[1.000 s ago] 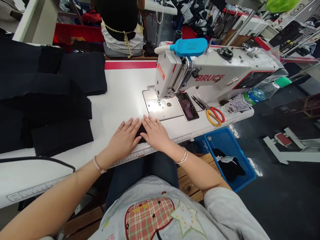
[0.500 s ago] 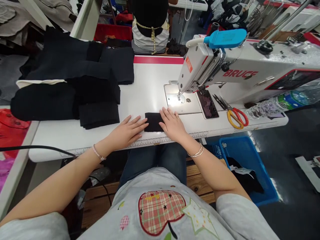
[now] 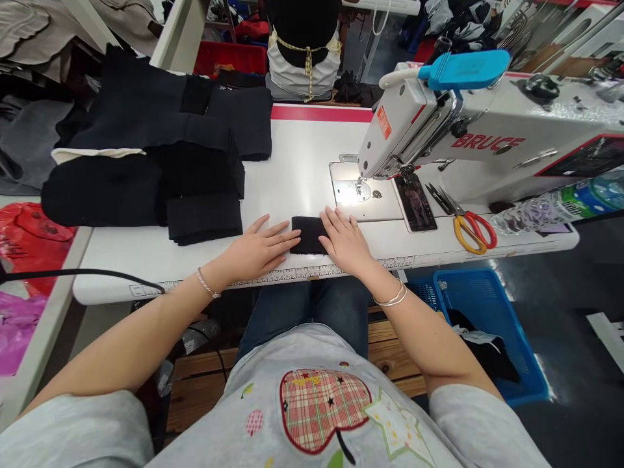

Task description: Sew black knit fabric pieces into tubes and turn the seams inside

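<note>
- My 2 hands were open and flat with no real grip: the left hand (image 3: pixel 257 247) had its fingertips on the cloth's left end, and the right hand (image 3: pixel 344 242) pressed on its right end.
- The small black cloth piece (image 3: pixel 308 235) lay on the white sewing table (image 3: pixel 297 153), just in front of the needle plate (image 3: pixel 348 192) of the BRUCE sewing machine (image 3: pixel 487 120).
- It looked light, soft and limp, so I'd pinch it by both ends or slide it flat.

Black fabric piece (image 3: pixel 306 235)'s right end hidden beneath right-hand fingers (image 3: pixel 334 225)
</note>
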Available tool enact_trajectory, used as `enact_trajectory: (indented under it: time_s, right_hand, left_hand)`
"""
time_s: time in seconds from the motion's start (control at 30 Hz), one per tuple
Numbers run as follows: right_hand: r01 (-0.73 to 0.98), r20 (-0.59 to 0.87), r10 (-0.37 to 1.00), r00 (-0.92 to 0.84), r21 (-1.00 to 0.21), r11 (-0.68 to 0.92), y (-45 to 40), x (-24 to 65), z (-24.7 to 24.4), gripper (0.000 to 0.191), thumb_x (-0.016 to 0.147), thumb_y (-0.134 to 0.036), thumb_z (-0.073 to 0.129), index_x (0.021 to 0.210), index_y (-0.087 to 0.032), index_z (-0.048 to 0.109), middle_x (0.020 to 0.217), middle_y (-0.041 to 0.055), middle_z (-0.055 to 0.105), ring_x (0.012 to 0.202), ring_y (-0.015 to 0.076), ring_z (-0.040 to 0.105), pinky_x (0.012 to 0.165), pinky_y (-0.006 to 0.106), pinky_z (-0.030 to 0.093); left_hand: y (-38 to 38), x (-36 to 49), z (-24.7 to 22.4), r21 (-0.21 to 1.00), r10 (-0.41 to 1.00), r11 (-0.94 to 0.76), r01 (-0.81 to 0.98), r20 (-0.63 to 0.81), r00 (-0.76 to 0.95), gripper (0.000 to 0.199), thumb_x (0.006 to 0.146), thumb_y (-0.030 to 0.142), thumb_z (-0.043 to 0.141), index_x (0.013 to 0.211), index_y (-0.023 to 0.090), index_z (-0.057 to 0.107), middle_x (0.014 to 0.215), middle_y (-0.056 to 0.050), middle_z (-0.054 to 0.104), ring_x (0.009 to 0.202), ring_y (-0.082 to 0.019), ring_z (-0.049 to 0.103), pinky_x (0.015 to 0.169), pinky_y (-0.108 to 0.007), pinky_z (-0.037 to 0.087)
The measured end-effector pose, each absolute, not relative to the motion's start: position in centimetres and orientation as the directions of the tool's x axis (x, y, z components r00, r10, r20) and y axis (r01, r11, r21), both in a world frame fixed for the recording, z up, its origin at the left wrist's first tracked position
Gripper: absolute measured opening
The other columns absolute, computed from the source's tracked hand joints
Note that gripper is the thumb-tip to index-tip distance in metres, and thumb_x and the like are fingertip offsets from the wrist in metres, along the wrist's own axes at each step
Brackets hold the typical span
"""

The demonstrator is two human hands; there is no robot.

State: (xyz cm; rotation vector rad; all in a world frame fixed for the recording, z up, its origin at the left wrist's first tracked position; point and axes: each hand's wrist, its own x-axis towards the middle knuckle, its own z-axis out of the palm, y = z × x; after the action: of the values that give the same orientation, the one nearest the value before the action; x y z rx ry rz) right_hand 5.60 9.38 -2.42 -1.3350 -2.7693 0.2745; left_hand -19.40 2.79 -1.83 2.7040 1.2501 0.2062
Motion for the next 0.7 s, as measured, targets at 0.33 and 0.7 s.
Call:
enact_trajectory:
  time_s: [0.33,0.7]
  right_hand:
    - [0.775,-0.031,0.782,-0.622,-0.167,0.61,9.4,5.5,-2.3,0.057,0.101,-0.037,0.033,0.151,-0.01,0.03,0.159,0.0119,0.026,0.148,0.0336,0.021,0.118,0.056,0.02]
    - [0.784,0.027,0.799,-0.6,-0.18,0.594,8.7,5.2,-2.5,0.056,0.101,-0.039,0.036,0.149,-0.011,0.034,0.158,0.0128,0.029,0.148,0.0348,0.02,0.117,0.057,0.022]
  left_hand:
    - [3.2,-19.3,-1.6,0.277,0.801,-0.587,0.761,0.064,0.595,0.043,0.101,0.033,0.031,0.139,0.025,0.05,0.145,-0.005,0.052,0.14,-0.026,0.039,0.118,-0.057,0.011]
    - [4.6,-16.7,-1.9,0.336,0.832,-0.554,0.761,0.235,0.502,0.034,0.089,0.042,0.055,0.109,0.016,0.065,0.111,-0.013,0.066,0.107,-0.027,0.058,0.094,-0.046,0.047]
